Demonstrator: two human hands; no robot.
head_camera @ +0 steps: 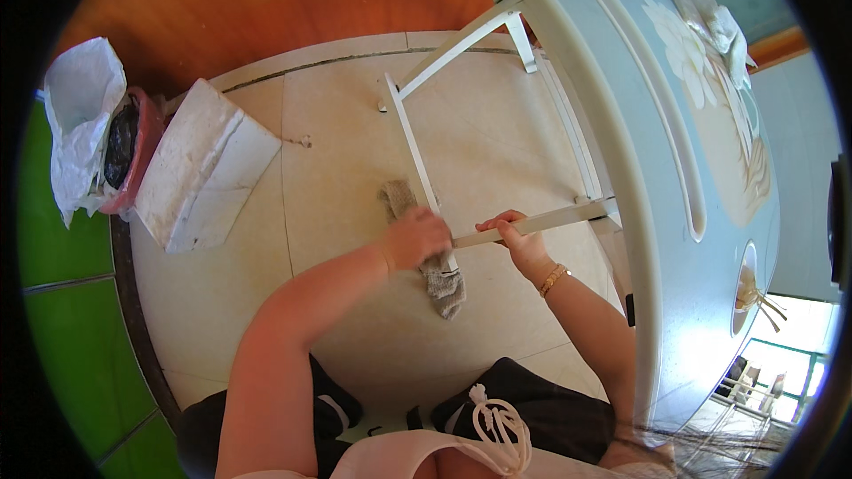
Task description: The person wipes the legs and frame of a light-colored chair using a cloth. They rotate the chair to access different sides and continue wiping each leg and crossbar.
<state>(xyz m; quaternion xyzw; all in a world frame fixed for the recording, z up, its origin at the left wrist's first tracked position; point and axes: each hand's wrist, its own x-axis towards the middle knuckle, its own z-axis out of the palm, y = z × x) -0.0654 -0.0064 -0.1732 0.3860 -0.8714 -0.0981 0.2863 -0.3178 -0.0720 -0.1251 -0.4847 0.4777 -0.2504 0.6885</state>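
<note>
A grey-brown textured cloth (447, 289) is draped about the white metal foot bar (414, 140) of a folding table's legs. My left hand (418, 238), blurred, presses the cloth against this bar near its lower end. With my right hand (526, 246) I grip the white metal leg (566, 216) that runs from the bar towards the tabletop. The table lies tipped on its side, and its pale blue top (665, 226), printed with flowers, rises along my right. Part of the cloth is hidden beneath my left hand.
A dirty white foam box (206, 169) sits on the tiled floor at the left. Beside it is a pink bin (143, 146) with a black bag and a white plastic bag (83, 120). An orange-brown wooden panel (299, 0) stands at the back. Green tiles (66, 226) border the left.
</note>
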